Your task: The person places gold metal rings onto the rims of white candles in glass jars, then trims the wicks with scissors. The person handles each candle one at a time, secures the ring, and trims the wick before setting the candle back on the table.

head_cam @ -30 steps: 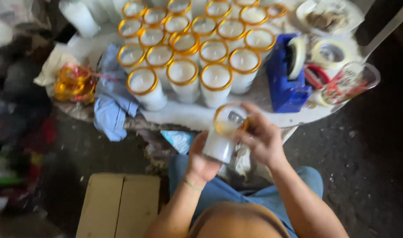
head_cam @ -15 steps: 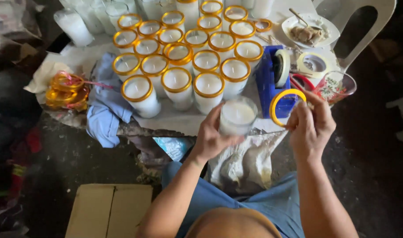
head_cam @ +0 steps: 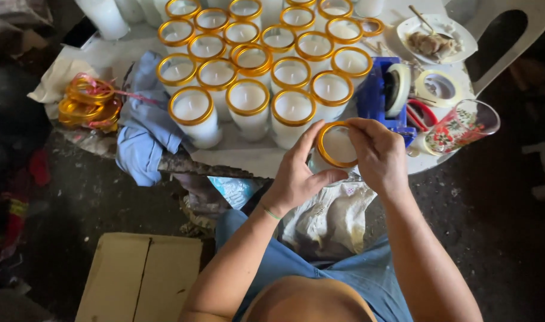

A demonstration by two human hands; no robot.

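The floor is dark, rough and dirty, with bits of scrap lying on it. A white bench stands on it, and its top looks worn and stained. A white plastic chair stands at the far right, just beside the bench. A brown cardboard box sits on the floor near the bench. Dark bundles lie along the left side. The light is soft and dim.

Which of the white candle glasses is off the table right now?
The candle glass held between the left hand and right hand, gold ring at its rim. All the others stand on the table.
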